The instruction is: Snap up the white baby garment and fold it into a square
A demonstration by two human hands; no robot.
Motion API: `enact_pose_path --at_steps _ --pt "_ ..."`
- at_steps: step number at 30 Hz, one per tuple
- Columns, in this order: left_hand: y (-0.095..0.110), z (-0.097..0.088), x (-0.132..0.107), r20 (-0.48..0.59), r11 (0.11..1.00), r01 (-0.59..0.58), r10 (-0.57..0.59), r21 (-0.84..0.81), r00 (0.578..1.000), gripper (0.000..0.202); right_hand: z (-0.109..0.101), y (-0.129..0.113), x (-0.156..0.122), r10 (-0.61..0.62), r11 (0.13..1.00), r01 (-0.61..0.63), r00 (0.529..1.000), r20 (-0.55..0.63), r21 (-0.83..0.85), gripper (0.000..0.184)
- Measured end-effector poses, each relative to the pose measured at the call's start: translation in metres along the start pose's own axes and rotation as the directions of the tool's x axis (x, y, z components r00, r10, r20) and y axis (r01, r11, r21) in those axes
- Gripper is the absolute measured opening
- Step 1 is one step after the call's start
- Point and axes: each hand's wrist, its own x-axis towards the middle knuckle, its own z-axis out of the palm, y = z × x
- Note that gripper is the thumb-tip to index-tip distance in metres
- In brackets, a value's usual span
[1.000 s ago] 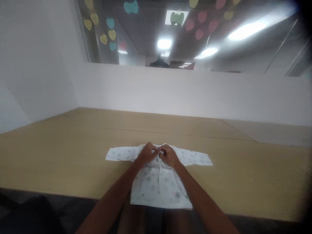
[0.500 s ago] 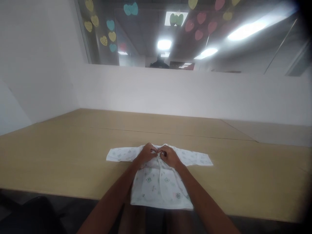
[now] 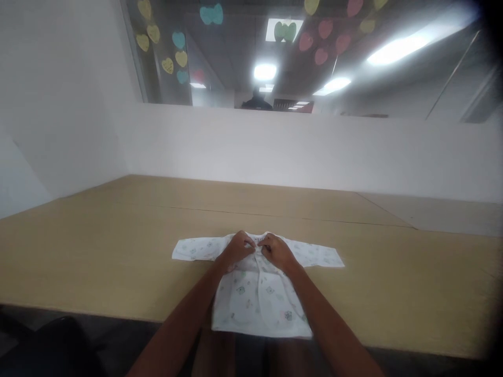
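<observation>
A small white baby shirt (image 3: 257, 298) with a pale printed pattern lies flat on the wooden table (image 3: 98, 251), sleeves spread left and right, its hem hanging just over the near edge. My left hand (image 3: 236, 248) and my right hand (image 3: 277, 251) meet at the shirt's neckline, fingers curled and pinching the fabric at the front opening. What the fingertips grip there is too small to make out.
A white partition wall (image 3: 298, 152) runs along the table's far edge. Above it are glass panes with coloured paper hearts (image 3: 177, 37) and ceiling lights. A dark chair or bag (image 3: 51, 348) sits low at the left.
Both hands stay at the neckline with only slight finger movement. The view has shifted a little.
</observation>
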Motion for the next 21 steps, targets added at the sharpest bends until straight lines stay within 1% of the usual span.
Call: enact_pose_path --at_steps 3,8,11,14,17,19,21 --pt "0.001 0.001 0.000 0.003 1.000 -0.005 0.005 0.002 1.000 0.015 -0.002 0.002 0.000 0.029 1.000 -0.029 0.999 -0.027 0.004 0.030" --pt "0.005 0.000 0.000 0.009 1.000 -0.012 0.012 0.020 1.000 0.015 -0.004 -0.003 0.000 -0.001 0.999 0.002 1.000 -0.013 0.046 0.035" --pt "0.009 -0.005 0.000 0.030 0.999 -0.017 0.015 0.041 0.999 0.014 -0.002 -0.004 0.000 0.003 0.998 -0.002 1.000 -0.010 0.059 0.036" --pt "0.013 -0.016 -0.001 0.112 0.997 -0.056 0.050 0.050 0.992 0.013 -0.003 -0.003 0.002 0.038 0.997 -0.033 0.997 -0.067 0.069 0.033" --pt "0.012 -0.027 -0.002 0.205 0.993 -0.107 0.095 0.047 0.974 0.009 -0.007 -0.004 0.004 0.063 0.995 -0.052 0.990 -0.127 0.086 0.026" --pt "0.009 -0.032 -0.002 0.214 0.990 -0.125 0.109 0.060 0.971 0.016 -0.010 -0.007 0.005 0.059 0.994 -0.046 0.990 -0.128 0.101 0.020" --pt "0.005 -0.034 -0.003 0.195 0.988 -0.129 0.111 0.086 0.974 0.026 -0.012 -0.011 0.004 0.042 0.992 -0.030 0.994 -0.099 0.121 0.017"
